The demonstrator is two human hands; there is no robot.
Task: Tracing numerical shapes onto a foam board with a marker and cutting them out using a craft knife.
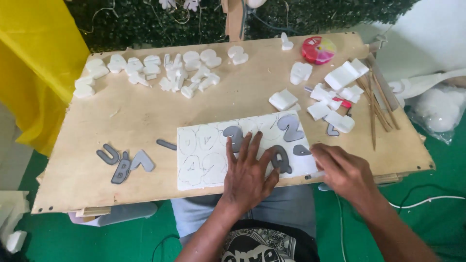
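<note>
A white foam sheet (204, 157) with outlined letter and number shapes lies near the front edge of a wooden board table (145, 116). Grey letter and number stencils (290, 128) rest on the sheet. My left hand (247, 172) lies flat on the sheet with fingers spread, pressing a grey stencil (280, 160) down. My right hand (342, 170) is at the sheet's right edge, closed around a small white tool (315, 174) whose tip touches the sheet; the tool is mostly hidden.
Cut white foam letters (170, 73) lie along the far left. Foam offcuts (335, 94), wooden sticks (374, 104) and a round red and pink box (318, 50) sit at the right. Spare grey stencils (124, 162) lie at the left front. Yellow cloth (34, 63) hangs left.
</note>
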